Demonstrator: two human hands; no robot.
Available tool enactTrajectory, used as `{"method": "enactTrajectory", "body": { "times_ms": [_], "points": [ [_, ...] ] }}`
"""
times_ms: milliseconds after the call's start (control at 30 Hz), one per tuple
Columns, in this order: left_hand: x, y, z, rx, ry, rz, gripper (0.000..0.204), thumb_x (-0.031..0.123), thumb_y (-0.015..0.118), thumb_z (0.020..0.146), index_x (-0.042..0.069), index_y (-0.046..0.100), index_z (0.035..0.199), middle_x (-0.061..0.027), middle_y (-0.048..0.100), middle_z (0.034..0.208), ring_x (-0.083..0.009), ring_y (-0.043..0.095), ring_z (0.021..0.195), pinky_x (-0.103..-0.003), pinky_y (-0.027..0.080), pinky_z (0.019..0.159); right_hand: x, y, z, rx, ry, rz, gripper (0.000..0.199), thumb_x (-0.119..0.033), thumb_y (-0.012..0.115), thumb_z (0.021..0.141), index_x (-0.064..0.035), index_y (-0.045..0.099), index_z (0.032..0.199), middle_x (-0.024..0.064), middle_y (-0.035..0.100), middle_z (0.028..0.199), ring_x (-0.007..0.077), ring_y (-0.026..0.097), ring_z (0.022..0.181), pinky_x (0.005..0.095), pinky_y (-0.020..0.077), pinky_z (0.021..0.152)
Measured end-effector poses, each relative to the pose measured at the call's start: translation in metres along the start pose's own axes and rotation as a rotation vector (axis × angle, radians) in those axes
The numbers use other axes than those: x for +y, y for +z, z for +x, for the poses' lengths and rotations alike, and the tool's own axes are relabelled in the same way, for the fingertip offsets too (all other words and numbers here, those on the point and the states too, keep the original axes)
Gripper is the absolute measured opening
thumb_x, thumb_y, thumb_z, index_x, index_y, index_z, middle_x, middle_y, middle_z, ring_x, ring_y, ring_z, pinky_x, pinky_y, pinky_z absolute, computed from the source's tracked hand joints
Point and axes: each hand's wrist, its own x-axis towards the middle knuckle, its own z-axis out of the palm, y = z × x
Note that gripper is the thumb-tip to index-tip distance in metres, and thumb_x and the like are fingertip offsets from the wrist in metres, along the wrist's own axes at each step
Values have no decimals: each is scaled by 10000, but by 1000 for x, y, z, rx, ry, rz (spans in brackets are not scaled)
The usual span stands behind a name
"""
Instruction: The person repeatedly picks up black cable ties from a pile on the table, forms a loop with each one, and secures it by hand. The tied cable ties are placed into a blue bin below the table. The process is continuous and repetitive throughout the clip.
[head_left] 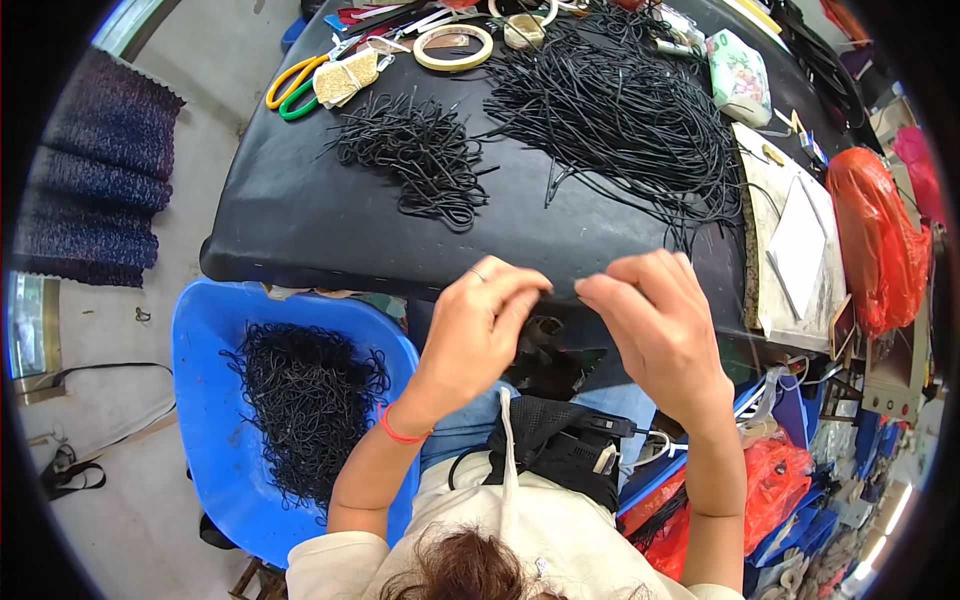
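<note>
My left hand (pixel 478 325) and my right hand (pixel 660 325) are raised at the near edge of the black-covered table (pixel 330 235), a small gap between them. Thumb and fingertips are pinched together on each hand. Whatever they pinch, if anything, cannot be made out against the dark background. Beyond my right hand a large bundle of long black cords (pixel 620 125) spreads over the table. Left of it lies a smaller heap of looped black cords (pixel 415 160). A blue tub (pixel 205 420) beside my left forearm contains a tangled mass of black cord loops (pixel 300 400).
Toward the back are scissors with yellow and green handles (pixel 297 88), a roll of tape (pixel 453 62) and a tissue pack (pixel 738 75). A pale board with white paper (pixel 797 245) lies at the right, next to a red plastic bag (pixel 875 240).
</note>
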Motion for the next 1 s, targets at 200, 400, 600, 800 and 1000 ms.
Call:
{"method": "enactTrajectory", "body": {
  "times_ms": [200,400,600,800,1000],
  "points": [
    [10,-2,-10,-73,-255,-939,192,26,566,855,-24,593,1038,-54,601,826,-120,606,743,-252,527,706,6,25,-6,15,285,493,97,9,603,769,-19,601,862,101,544,772,239,561,665,307,450,587],
    [-5,2,-8,18,-287,-987,210,62,564,870,-10,577,1067,-57,622,869,-97,600,752,-248,525,702,-14,33,-14,64,360,557,176,24,593,778,-18,618,947,103,580,764,200,571,626,287,452,560],
    [-5,6,-7,64,-235,-939,190,47,572,862,-21,586,1038,-91,638,883,-117,608,755,-240,516,697,-20,30,-15,-49,712,1355,200,-35,583,846,20,607,1038,74,646,879,90,600,746,229,494,676],
    [-1,16,-11,175,-264,-985,178,26,599,838,-31,596,1006,-106,646,892,-132,621,784,-247,520,714,-27,36,-9,132,840,1031,126,-90,636,829,25,588,816,67,651,753,74,606,705,198,479,619],
    [0,22,-15,138,-249,-868,125,-2,596,835,-35,602,955,-92,640,880,-120,611,794,-234,501,723,-28,44,-4,153,854,554,199,-142,700,773,-3,559,759,45,581,703,83,531,613,217,427,532]
  ]
}}
